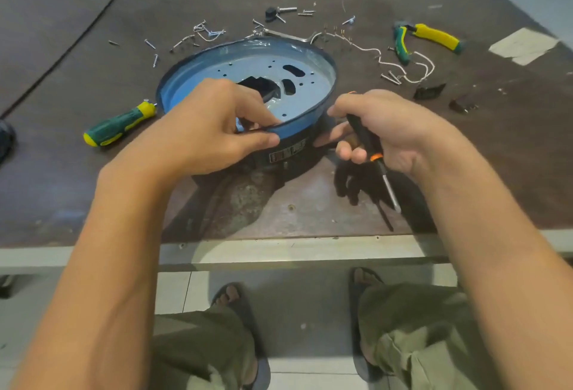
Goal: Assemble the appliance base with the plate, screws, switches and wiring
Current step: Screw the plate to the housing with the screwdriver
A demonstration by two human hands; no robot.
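Note:
The round appliance base (297, 147) sits tilted on the table, with a blue-filmed metal plate (248, 70) in its top, full of holes and cut-outs. My left hand (214, 129) pinches the base's near rim, thumb outside and fingers inside. My right hand (387, 129) grips a black-and-orange screwdriver (376, 157), shaft pointing down toward me, while its fingertips touch the base's right side. Loose screws (186, 39) lie scattered behind the base. White wiring (400, 62) trails to the right. Two black switches (429, 90) (463, 105) lie at the right.
A green-and-yellow screwdriver (119, 124) lies left of the base. Green-and-yellow pliers (428, 37) rest at the back right, beside a paper scrap (524, 45). A black part and a bolt (279, 12) lie at the back. The table's front edge (294, 250) runs just below my wrists.

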